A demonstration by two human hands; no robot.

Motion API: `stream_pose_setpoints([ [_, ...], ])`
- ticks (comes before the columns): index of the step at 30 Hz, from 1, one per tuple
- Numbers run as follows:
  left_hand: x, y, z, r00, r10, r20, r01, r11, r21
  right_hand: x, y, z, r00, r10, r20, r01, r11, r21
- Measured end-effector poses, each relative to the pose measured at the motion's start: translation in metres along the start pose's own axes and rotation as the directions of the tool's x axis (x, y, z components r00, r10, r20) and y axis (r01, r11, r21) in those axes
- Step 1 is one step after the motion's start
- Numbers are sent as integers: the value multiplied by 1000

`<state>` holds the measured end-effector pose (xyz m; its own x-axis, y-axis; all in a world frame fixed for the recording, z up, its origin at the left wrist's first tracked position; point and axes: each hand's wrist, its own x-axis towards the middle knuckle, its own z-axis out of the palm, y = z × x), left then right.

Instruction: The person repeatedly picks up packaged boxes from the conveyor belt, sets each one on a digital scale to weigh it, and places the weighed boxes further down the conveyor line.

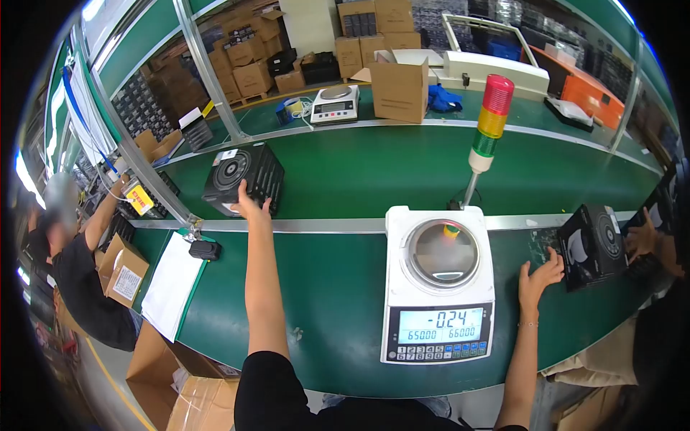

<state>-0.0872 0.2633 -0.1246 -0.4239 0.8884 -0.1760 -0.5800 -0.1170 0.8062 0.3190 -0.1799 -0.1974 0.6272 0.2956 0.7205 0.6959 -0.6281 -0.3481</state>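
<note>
Left of the white digital scale (440, 295), the left hand (252, 208) touched black printed cardboard cartons (251, 172), its grip unclear; right of it, the right hand (539, 280) was unclenched beside a similar carton (594, 248).

Head camera faces forward and down over the bench (330, 302)

The single view looks out from the wearer's head, with forearms (264, 287) rising from the bottom edge. The lens is wide, curving straight edges and darkening the corners. The near bench spans the middle, a white scale (395, 294) right of centre, the left hand (251, 205) left of centre, the right hand (540, 279) at right; distant cartons (251, 77) line the upper left.
</note>
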Motion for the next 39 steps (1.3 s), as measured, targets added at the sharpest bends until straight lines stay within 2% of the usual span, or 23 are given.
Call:
stream_pose_setpoints([
  [3, -10, -6, -30, 985, 11, 169, 29, 972, -234, -1, 2, 3, 1000, 4, -3, -4, 1000, 25],
  [5, 0, -8, -52, 961, -27, 277, 129, 924, -360, -2, 3, 5, 1000, 7, 12, -8, 999, 47],
  [6, -20, 4, -52, 965, -48, 258, 140, 925, -352, -2, 1, 6, 1000, 3, 4, -4, 999, 51],
  [7, -34, 14, -57, 942, -24, 334, 148, 924, -352, -2, -1, 4, 1000, 3, 12, -4, 998, 67],
  [9, -64, 36, -58, 923, -6, 385, 122, 952, -279, 0, -9, -1, 999, 8, 35, -11, 996, 92],
  [11, -87, 56, -65, 825, -15, 565, 157, 966, -204, -2, -11, -1, 999, 5, 45, -9, 996, 94],
  [15, -162, 85, -60, 724, -174, 668, 296, 953, -72, -3, -12, -3, 999, 28, 44, -32, 995, 98],
  [18, -206, 89, -54, 513, -358, 780, 431, 893, 127, -3, -10, -6, 998, 45, 42, -49, 993, 104],
  [21, -241, 85, -38, 390, -574, 720, 481, 794, 372, -3, -12, -14, 997, 58, 53, -64, 990, 122],
  [22, -248, 81, -34, 316, -625, 714, 505, 748, 431, -2, -12, -17, 997, 50, 57, -58, 986, 154],
  [25, -276, 78, -20, 220, -742, 633, 506, 642, 577, -1, -16, -26, 997, 26, 66, -42, 965, 257],
  [29, -290, 85, 0, 172, -773, 611, 399, 621, 674, 1, -32, -37, 996, -60, 72, 33, 943, 331],
  [32, -304, 91, 14, 191, -816, 545, 300, 578, 759, 0, -38, -37, 991, -95, 97, 55, 933, 356],
  [38, -313, 85, 29, 93, -844, 529, 142, 537, 831, -1, -39, -33, 985, -118, 130, 62, 927, 371],
  [39, -311, 84, 29, 37, -840, 542, 191, 538, 821, -1, -39, -34, 984, -119, 134, 62, 927, 369],
])
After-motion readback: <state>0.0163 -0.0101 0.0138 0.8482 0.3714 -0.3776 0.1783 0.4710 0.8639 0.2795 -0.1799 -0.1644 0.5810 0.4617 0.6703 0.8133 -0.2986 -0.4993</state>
